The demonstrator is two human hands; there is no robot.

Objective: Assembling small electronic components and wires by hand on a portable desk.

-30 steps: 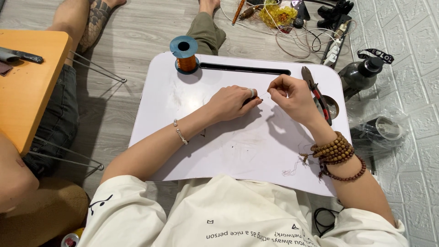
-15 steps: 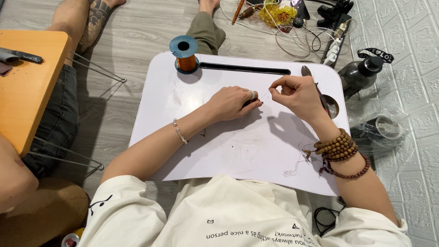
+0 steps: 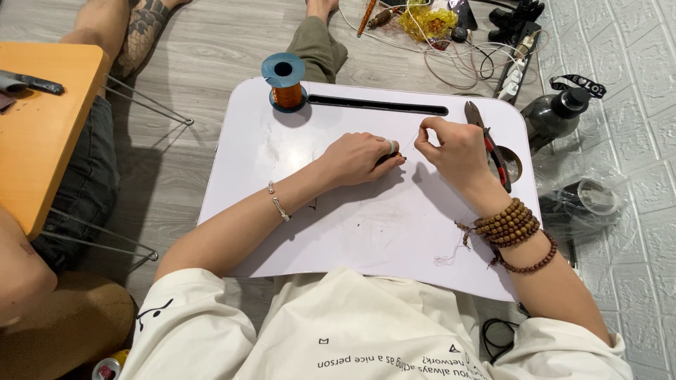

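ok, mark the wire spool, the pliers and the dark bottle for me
spool [image 3: 284,70], head view, on its blue top flange.
pliers [image 3: 491,149], head view, on the red handle by the right hand.
bottle [image 3: 553,116], head view, on its dark body.

A small orange coil of copper wire [image 3: 394,153] lay on the white lap table [image 3: 366,225], mostly hidden; a thin wire strand [image 3: 410,142] rose obliquely from it toward the upper right.

Grey wood-plank floor [image 3: 211,56], white brick-pattern wall [image 3: 634,141], orange side table [image 3: 42,134]
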